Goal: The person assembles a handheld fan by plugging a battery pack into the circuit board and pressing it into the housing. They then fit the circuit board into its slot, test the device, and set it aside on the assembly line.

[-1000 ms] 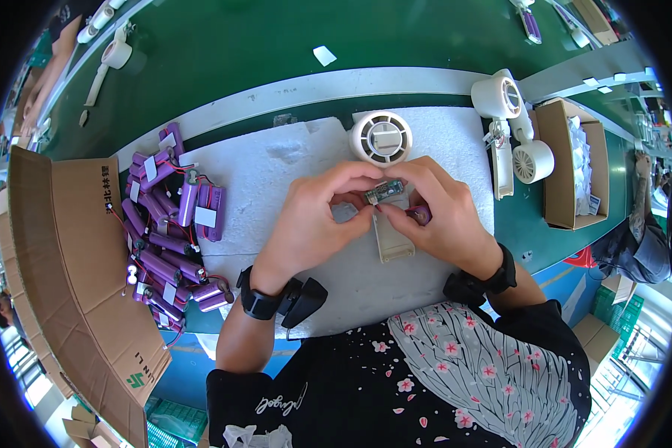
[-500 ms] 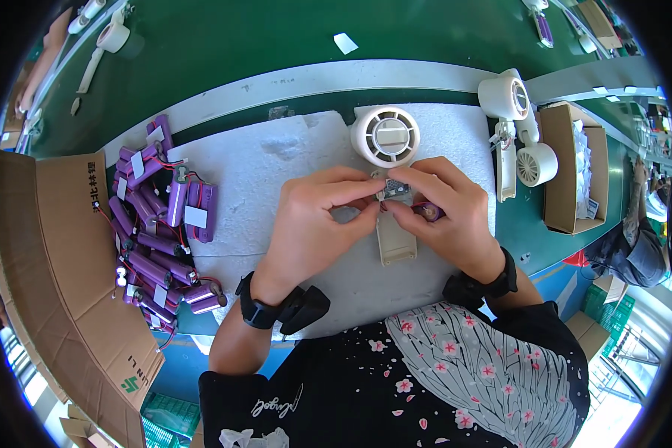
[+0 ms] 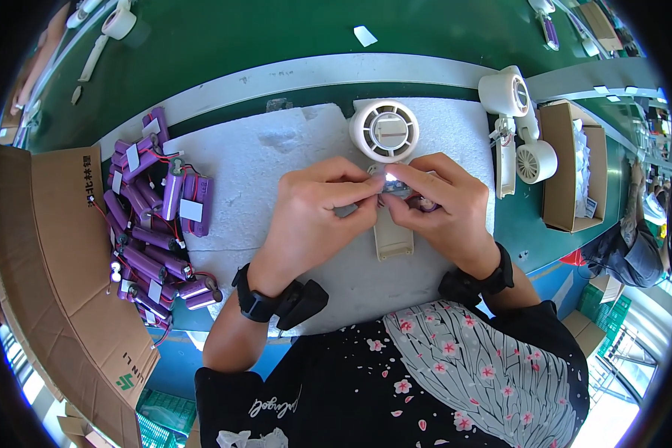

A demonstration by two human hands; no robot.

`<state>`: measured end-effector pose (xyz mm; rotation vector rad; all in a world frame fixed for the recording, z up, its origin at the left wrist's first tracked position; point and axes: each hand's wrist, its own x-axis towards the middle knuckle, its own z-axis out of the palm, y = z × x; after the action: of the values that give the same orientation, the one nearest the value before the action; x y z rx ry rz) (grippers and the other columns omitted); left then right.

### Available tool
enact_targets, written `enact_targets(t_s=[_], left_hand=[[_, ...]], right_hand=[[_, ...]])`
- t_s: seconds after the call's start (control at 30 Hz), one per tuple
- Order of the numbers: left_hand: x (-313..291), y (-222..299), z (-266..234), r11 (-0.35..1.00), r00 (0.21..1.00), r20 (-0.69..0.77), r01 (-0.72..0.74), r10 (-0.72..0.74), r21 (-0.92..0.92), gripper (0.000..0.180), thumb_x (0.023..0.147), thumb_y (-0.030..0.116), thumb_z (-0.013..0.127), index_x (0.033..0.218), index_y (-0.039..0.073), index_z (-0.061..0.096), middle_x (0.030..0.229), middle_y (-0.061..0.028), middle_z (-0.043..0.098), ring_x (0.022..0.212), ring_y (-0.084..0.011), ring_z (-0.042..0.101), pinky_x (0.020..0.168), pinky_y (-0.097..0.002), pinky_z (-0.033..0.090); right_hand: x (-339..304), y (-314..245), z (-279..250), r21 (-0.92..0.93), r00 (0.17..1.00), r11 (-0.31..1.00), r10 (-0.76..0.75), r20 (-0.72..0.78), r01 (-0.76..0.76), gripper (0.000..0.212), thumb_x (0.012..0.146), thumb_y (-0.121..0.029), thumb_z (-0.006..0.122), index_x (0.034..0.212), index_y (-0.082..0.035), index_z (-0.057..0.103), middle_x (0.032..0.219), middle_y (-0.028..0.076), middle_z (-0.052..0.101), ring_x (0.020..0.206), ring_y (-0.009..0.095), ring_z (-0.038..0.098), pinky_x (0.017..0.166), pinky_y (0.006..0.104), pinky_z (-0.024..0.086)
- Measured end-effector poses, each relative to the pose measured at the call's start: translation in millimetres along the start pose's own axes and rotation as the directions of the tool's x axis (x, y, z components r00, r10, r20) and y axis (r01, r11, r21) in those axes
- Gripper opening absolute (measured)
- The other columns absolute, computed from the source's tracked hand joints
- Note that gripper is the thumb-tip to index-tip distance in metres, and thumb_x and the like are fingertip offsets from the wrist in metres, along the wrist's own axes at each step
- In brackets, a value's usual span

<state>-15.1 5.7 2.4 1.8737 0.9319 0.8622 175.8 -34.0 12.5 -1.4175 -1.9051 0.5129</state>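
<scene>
A small circuit board point(image 3: 396, 187) sits between my hands, a bright white spot of light at its upper left corner. My right hand point(image 3: 455, 205) is closed on the board by thumb and forefinger. Tucked under those fingers is a purple battery cell point(image 3: 424, 203), mostly hidden. My left hand point(image 3: 313, 213) pinches at the board's left edge; what lies in its fingertips is too small to make out. Just beyond my hands lies a white handheld fan point(image 3: 359, 133) with a round grille. Its open handle shell point(image 3: 393, 240) extends toward me beneath my fingers.
Purple battery packs point(image 3: 157, 239) with red and black wires are heaped at left, beside a cardboard box point(image 3: 75, 224). White foam point(image 3: 276, 142) covers the work spot. More white fans point(image 3: 504, 93) and a small carton point(image 3: 612, 172) stand at right. A co-worker point(image 3: 627, 250) is at far right.
A bright light now shows on the board, where none showed before. My left fingertips have closed in on the board's left edge. The view has shifted slightly.
</scene>
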Motion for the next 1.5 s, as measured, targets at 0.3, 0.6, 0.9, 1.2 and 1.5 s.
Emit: enact_targets(t_s=[0.3, 0.6, 0.9, 1.2, 1.5], left_hand=[[-1.0, 5.9, 8.9, 0.977, 0.992, 0.039, 0.129, -0.124, -0.170, 0.038, 0.071, -0.007, 0.070, 0.107, 0.003, 0.064, 0.100, -0.0092, 0.061, 0.074, -0.0154, 0.063, 0.065, -0.0264, 0.051], [-7.1, 9.6, 26.9, 0.991, 0.989, -0.077, 0.120, -0.124, -0.055, 0.039, 0.072, -0.006, 0.069, 0.107, 0.004, 0.057, 0.098, -0.0104, 0.060, 0.071, -0.0169, 0.060, 0.063, -0.0279, 0.049], [-7.5, 12.1, 23.5, 0.973, 0.978, -0.009, 0.205, -0.207, -0.103, 0.038, 0.073, -0.005, 0.065, 0.107, 0.004, 0.052, 0.099, -0.0138, 0.057, 0.077, -0.0310, 0.060, 0.068, -0.0379, 0.050], [-7.0, 11.3, 26.8, 0.970, 0.972, -0.048, 0.225, -0.230, -0.088, 0.034, 0.073, -0.004, 0.067, 0.103, 0.005, 0.053, 0.090, -0.0112, 0.058, 0.068, -0.0260, 0.060, 0.061, -0.0352, 0.049], [-8.0, 8.1, 26.3, 0.968, 0.974, -0.047, 0.215, -0.223, -0.127, 0.034, 0.073, -0.004, 0.067, 0.104, 0.005, 0.054, 0.085, -0.0111, 0.058, 0.066, -0.0250, 0.059, 0.060, -0.0349, 0.049]], right_hand=[[1.5, -9.4, -3.8, 0.011, 0.989, 0.989, 0.147, -0.007, -0.147, 0.033, 0.070, -0.007, 0.081, 0.101, -0.005, 0.071, 0.091, 0.009, 0.065, 0.070, 0.018, 0.066, 0.059, 0.0260, 0.052], [-1.1, -5.5, -8.3, -0.015, 0.990, 0.991, 0.133, 0.045, -0.133, 0.026, 0.076, -0.006, 0.076, 0.101, -0.008, 0.070, 0.095, 0.009, 0.063, 0.066, 0.020, 0.066, 0.056, 0.0293, 0.053], [0.0, -7.8, -11.9, -0.024, 0.981, 0.992, 0.128, 0.146, -0.126, 0.025, 0.074, 0.002, 0.075, 0.097, -0.006, 0.072, 0.094, 0.009, 0.060, 0.064, 0.016, 0.063, 0.055, 0.0258, 0.050], [-2.1, -4.5, -6.3, -0.065, 0.992, 0.995, 0.079, 0.100, -0.073, 0.024, 0.074, 0.002, 0.075, 0.096, -0.006, 0.071, 0.095, 0.009, 0.060, 0.063, 0.016, 0.062, 0.055, 0.0267, 0.049], [-1.0, -5.4, -5.5, -0.084, 0.997, 0.995, 0.054, 0.049, -0.050, 0.022, 0.073, 0.000, 0.076, 0.094, -0.005, 0.071, 0.090, 0.009, 0.063, 0.066, 0.017, 0.064, 0.056, 0.0267, 0.051]])
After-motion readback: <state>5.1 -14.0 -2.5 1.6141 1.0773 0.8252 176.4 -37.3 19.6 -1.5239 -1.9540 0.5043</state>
